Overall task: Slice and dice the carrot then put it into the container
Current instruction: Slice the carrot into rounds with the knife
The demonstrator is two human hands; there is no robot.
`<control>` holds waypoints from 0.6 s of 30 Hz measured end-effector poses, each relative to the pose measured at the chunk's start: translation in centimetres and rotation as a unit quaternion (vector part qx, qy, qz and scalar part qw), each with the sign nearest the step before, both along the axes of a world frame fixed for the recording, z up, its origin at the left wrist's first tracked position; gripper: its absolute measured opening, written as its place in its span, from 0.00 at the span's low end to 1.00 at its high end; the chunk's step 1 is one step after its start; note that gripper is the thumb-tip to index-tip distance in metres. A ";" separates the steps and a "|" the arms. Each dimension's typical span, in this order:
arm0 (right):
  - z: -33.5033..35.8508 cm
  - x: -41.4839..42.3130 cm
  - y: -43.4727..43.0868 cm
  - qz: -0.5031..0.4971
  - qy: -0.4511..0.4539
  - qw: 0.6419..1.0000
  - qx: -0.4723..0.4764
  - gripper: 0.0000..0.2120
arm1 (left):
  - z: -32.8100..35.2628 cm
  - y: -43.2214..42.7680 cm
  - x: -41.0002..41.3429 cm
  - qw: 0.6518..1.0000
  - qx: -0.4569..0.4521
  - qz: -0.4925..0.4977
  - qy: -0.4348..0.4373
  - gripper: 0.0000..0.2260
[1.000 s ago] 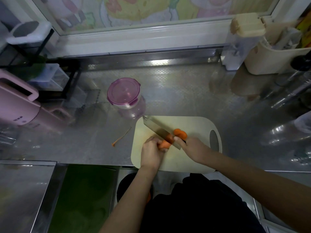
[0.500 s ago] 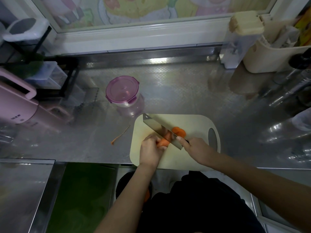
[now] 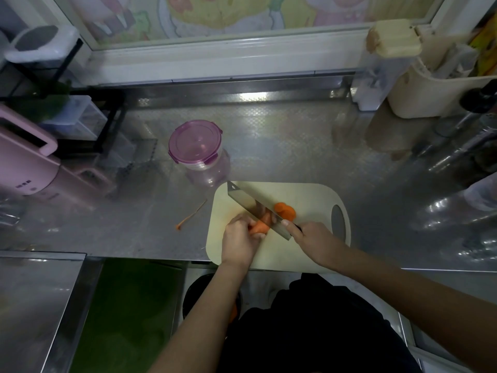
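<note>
Sitting just off the upper-left corner of the cutting board [image 3: 309, 195], near frame centre, the round clear container [image 3: 195, 142] is wearing its purple clip lid. What it is holding cannot be told through the tinted plastic.

At the upper right, a cream bin [image 3: 430, 95] is holding blurred utensils. A clear dispenser [image 3: 387, 49] with a cream cap is standing just beside it on the left. At the left edge, a clear drawer box [image 3: 72, 117] is sitting inside a black rack [image 3: 107, 117]; its contents are too blurred to read.

On the board, the left hand [image 3: 239, 240] is curling its fingers over the carrot [image 3: 259, 226] and pinning it down. The right hand [image 3: 312, 238] is gripping the handle of the knife [image 3: 250, 204], with one fingertip lying against the heel of the blade. The broad blade is running diagonally from upper left to lower right, standing between the carrot and a few overlapping round slices [image 3: 285, 211]. It is hiding the cut end, so whether the edge is meeting the board cannot be told.

A thin orange strip [image 3: 191, 218] is lying on the steel counter [image 3: 295, 141] left of the board. A pink appliance [image 3: 24, 162] is standing at the far left, well apart from the board.
</note>
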State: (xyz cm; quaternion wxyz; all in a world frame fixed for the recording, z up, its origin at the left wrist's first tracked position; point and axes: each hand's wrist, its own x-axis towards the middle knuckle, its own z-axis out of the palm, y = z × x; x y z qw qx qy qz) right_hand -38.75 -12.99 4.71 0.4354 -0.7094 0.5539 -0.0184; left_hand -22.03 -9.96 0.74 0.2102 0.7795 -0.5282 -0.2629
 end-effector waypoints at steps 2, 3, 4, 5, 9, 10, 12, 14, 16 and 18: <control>0.0 0.1 0.0 0.001 0.008 1.000 0.003 0.24 | -0.1 0.0 0.0 1.000 -0.001 -0.003 -0.003 0.09; 0.0 0.2 -0.1 0.004 0.014 1.000 0.005 0.24 | -0.1 0.0 0.0 1.000 -0.002 -0.005 -0.006 0.09; 0.2 0.3 -0.1 0.008 0.021 1.000 0.006 0.24 | -0.1 0.0 0.0 1.000 -0.002 -0.006 -0.007 0.09; 0.3 0.4 -0.1 0.010 0.026 1.000 0.007 0.24 | -0.1 0.0 0.0 1.000 -0.003 -0.008 -0.007 0.08; 1.0 1.1 -0.3 0.025 0.029 0.999 0.015 0.21 | -0.2 -0.1 0.1 1.000 -0.010 -0.017 -0.003 0.07; 0.9 1.3 -0.5 0.025 0.030 0.999 0.015 0.20 | -0.3 -0.1 0.1 1.000 -0.011 -0.020 -0.005 0.07; 0.3 2.1 -0.9 0.002 0.003 1.000 0.016 0.18 | -0.5 -0.1 0.2 1.000 -0.011 -0.024 -0.010 0.07; -0.4 3.0 -1.4 -0.009 -0.004 1.000 0.014 0.17 | -0.6 -0.1 0.2 1.000 -0.012 -0.027 -0.011 0.08; -0.8 3.7 -1.7 -0.030 -0.007 0.999 0.028 0.18 | -0.6 -0.2 0.2 0.999 -0.013 -0.030 -0.009 0.08; -0.6 4.5 -1.9 -0.047 -0.009 0.997 0.054 0.21 | -0.7 -0.2 0.3 0.999 -0.012 -0.035 -0.010 0.09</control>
